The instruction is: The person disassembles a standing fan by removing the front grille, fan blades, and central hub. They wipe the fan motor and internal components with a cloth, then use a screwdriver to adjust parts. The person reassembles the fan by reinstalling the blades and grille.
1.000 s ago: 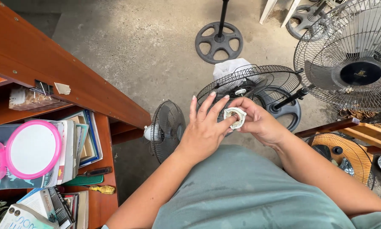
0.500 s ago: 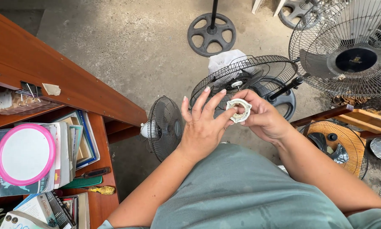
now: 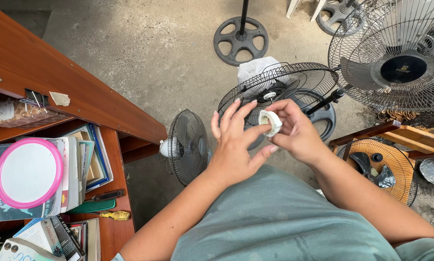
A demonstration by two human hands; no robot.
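My right hand point(image 3: 296, 134) grips a small white plastic ring-shaped part point(image 3: 270, 122) between thumb and fingers, held above my lap. My left hand point(image 3: 234, 142) is beside it with fingers spread, its thumb and fingertips touching the part's left side. Just beyond the hands a black wire fan guard point(image 3: 280, 89) lies tilted on the concrete floor, with its hub showing in the middle.
A small black fan point(image 3: 188, 146) stands on the floor at my left knee. A wooden shelf point(image 3: 77, 96) at left holds a pink round mirror point(image 3: 27, 173), books and a screwdriver point(image 3: 103, 195). A large fan head point(image 3: 400, 53), an orange-guard fan point(image 3: 379, 166) and a black stand base point(image 3: 240, 39) surround me.
The view has shifted slightly. My left hand's fingers have slid round the white part while my right hand keeps its grip.
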